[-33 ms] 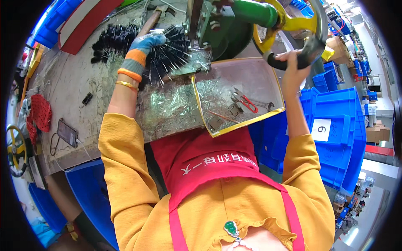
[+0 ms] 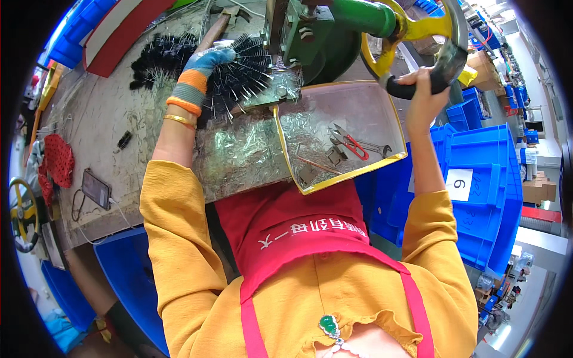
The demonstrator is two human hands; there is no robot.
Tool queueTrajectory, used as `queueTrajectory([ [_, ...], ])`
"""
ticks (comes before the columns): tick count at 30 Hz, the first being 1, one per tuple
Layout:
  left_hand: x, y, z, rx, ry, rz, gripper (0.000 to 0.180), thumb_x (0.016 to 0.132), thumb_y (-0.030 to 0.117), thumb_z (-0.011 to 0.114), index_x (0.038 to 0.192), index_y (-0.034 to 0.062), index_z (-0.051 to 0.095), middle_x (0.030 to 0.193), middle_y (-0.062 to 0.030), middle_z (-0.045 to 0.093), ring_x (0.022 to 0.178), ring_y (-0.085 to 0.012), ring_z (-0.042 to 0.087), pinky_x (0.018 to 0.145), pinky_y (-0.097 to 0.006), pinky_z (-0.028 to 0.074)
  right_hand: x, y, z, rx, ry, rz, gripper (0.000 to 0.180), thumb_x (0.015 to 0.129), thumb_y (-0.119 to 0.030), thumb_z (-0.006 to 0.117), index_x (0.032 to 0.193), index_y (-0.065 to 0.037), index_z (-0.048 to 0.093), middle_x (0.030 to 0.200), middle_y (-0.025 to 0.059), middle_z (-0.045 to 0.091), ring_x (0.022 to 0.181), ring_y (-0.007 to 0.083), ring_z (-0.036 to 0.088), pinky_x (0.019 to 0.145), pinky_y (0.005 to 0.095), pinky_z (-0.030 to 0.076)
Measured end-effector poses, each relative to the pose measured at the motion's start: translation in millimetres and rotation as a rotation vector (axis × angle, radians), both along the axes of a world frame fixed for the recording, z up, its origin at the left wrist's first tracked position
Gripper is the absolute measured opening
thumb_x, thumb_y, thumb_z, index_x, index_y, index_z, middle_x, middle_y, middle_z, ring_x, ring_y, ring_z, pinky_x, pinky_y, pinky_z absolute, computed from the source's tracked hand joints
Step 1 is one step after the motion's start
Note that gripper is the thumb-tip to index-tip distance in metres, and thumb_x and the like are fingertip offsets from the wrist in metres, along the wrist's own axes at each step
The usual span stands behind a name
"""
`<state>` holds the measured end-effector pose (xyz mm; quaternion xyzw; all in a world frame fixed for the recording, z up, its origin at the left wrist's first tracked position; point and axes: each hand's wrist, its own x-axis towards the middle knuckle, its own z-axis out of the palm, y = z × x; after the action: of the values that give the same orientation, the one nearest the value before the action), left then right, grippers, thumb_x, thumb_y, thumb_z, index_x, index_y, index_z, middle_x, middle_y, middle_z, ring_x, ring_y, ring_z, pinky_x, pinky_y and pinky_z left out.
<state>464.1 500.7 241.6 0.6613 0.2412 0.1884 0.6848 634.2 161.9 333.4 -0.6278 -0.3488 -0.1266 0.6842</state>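
Note:
My left hand (image 2: 209, 61), in a blue, grey and orange glove, is closed around a bundle of small black-bristled wire brushes (image 2: 236, 86). Their thin metal stems fan out toward a green press-like machine (image 2: 361, 21). Bare and curled, my right hand (image 2: 427, 98) grips the black part of the rim of the machine's yellow-spoked handwheel (image 2: 427, 28). Behind my left hand lies a pile of more black brushes (image 2: 160, 56). Between my arms is a shallow yellow-edged tray (image 2: 352, 178) with red-handled snips (image 2: 358, 148), a wrench (image 2: 381, 148) and loose metal bits.
Shiny wire scraps (image 2: 239, 149) cover the bench's front. At left are a single small brush (image 2: 124, 140), a phone (image 2: 95, 188) with a cable, and a red cloth (image 2: 58, 160). A hammer (image 2: 224, 21) lies at the back. Blue crates (image 2: 477, 209) stand at right.
My right hand has shifted slightly right and the handwheel has turned a little with it. My left hand stays nearly in place on the brushes.

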Motion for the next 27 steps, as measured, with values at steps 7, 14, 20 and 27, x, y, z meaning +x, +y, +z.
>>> queueTrajectory([
  [7,-18.6,-36.4,27.3,-0.062,0.054,0.223,0.035,0.065,0.014,0.067,0.097,0.0023,0.06,0.083,-0.0017,0.059,0.081,-0.0112,0.053,0.079,-0.021,0.037,10.1,8.9,77.2,-0.456,0.1,-0.108,0.018,0.075,-0.017,0.051,0.077,0.001,0.049,0.047,0.0062,0.051,0.041,0.0136,0.05,0.045,0.0251,0.042],
  [14,-10.2,-33.6,22.8,0.06,0.016,0.241,0.032,0.066,0.013,0.066,0.095,0.0025,0.061,0.084,-0.0012,0.06,0.081,-0.0104,0.053,0.079,-0.02,0.037,36.4,21.7,117.8,-0.631,0.159,-0.048,0.018,0.076,-0.021,0.054,0.071,-0.005,0.049,0.052,0.002,0.048,0.041,0.0099,0.049,0.04,0.0215,0.04],
  [20,-13.5,-36.4,22.1,0.102,-0.206,0.203,0.03,0.066,0.012,0.066,0.093,0.0015,0.061,0.086,-0.0004,0.06,0.079,-0.0097,0.053,0.08,-0.021,0.037,25.8,11.1,79.9,-0.515,0.035,-0.082,0.019,0.075,-0.018,0.051,0.075,0.0,0.05,0.047,0.0061,0.052,0.041,0.0131,0.05,0.047,0.0245,0.042],
  [27,-19.7,-31.0,39.8,0.124,0.099,-0.124,0.039,0.069,0.01,0.065,0.105,0.0001,0.054,0.088,-0.0005,0.059,0.077,-0.0076,0.052,0.071,-0.019,0.042,-5.5,6.6,24.0,-0.072,0.031,-0.124,0.013,0.076,-0.009,0.051,0.083,0.0,0.044,0.053,0.0069,0.053,0.045,0.0134,0.052,0.05,0.0225,0.043],
])
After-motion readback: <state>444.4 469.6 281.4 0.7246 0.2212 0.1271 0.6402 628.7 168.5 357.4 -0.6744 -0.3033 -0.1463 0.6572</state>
